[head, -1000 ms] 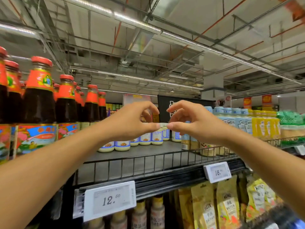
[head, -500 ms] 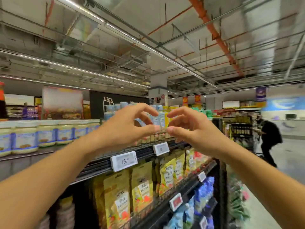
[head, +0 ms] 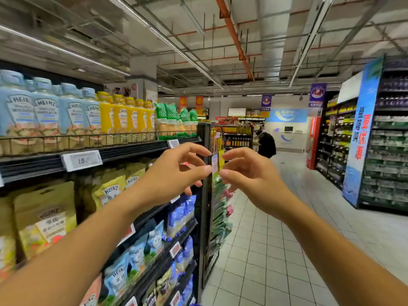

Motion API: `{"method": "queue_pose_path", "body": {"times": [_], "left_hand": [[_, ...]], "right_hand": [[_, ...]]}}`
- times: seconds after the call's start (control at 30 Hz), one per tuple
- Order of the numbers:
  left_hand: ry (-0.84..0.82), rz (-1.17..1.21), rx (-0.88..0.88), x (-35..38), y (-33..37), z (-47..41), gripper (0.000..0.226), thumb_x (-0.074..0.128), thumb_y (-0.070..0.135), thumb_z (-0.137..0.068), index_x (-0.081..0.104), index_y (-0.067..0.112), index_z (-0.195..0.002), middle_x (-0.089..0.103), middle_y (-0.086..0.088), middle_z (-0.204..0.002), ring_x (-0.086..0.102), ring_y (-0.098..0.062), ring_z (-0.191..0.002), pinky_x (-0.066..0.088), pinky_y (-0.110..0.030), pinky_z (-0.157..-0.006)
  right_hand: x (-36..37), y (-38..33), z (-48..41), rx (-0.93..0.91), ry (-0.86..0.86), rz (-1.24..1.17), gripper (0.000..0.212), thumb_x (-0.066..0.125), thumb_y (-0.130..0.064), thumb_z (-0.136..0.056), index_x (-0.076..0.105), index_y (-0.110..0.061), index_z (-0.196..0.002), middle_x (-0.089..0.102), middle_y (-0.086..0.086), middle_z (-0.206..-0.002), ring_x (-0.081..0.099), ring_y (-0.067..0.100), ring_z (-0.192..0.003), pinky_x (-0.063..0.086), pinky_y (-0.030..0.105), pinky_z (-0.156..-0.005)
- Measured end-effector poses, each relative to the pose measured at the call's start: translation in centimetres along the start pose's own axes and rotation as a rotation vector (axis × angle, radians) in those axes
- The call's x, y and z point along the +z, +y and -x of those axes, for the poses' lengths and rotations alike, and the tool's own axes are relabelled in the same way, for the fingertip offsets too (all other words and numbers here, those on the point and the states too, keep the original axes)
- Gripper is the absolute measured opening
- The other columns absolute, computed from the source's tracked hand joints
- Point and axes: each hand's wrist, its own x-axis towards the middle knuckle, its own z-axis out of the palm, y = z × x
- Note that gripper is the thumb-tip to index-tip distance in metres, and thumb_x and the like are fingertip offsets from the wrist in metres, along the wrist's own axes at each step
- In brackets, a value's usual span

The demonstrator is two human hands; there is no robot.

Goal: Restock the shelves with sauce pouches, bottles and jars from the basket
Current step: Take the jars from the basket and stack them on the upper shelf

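Observation:
My left hand [head: 174,173] and my right hand [head: 249,173] are raised side by side in front of the shelf's end, fingers loosely curved, thumbs a small gap apart, holding nothing. On the top shelf at the left stand pale blue Heinz bottles [head: 44,111], yellow bottles [head: 123,115] and green-topped packs [head: 176,120]. Below hang yellow Heinz pouches [head: 110,191] and blue pouches [head: 178,215]. No basket is in view.
A price tag [head: 81,160] clips to the top shelf's rail. The tiled aisle floor [head: 276,250] runs ahead on the right. A person in black [head: 266,141] stands far down the aisle. Tall drink shelving [head: 388,151] with a blue banner [head: 362,138] lines the right side.
The view has swung right along the shelf, from dark sauce bottles past white jars to the Heinz bottles and the aisle. Both hands stayed raised together; their fingertips have parted slightly.

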Motion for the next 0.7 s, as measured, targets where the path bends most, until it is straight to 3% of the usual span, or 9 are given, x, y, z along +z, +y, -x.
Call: {"method": "queue_pose_path", "body": {"times": [0.27,0.53,0.7], "left_hand": [[-0.088,0.167,-0.054,8.8,-5.4,-3.1,0.023,0.07,0.02,-0.092,0.065,0.03,-0.112,0.072,0.008,-0.088,0.072,-0.018,-0.074,0.056,-0.028,-0.059],[-0.122,0.295,-0.158,14.1,-12.5,-6.8,0.024,0.067,0.011,-0.092,0.063,0.016,-0.116,0.068,-0.005,-0.093,0.068,-0.015,-0.069,0.055,-0.026,-0.057],[-0.163,0.373,-0.213,16.6,-19.2,-9.6,0.023,0.067,0.008,-0.092,0.063,0.018,-0.112,0.067,0.002,-0.084,0.067,-0.014,-0.068,0.054,-0.025,-0.055]], "right_hand": [[-5.0,5.9,2.8,0.13,0.108,-0.016,0.022,0.072,-0.014,-0.09,0.063,-0.024,-0.108,0.072,0.008,-0.088,0.07,0.024,-0.081,0.061,0.036,-0.066],[-6.4,14.3,3.0,0.284,0.173,-0.054,0.022,0.07,-0.008,-0.091,0.063,-0.016,-0.11,0.073,0.002,-0.083,0.07,0.015,-0.075,0.059,0.028,-0.065],[-6.0,20.7,1.5,0.375,0.213,-0.061,0.022,0.069,-0.006,-0.091,0.063,-0.013,-0.111,0.072,0.001,-0.079,0.068,0.016,-0.076,0.059,0.028,-0.066]]}}
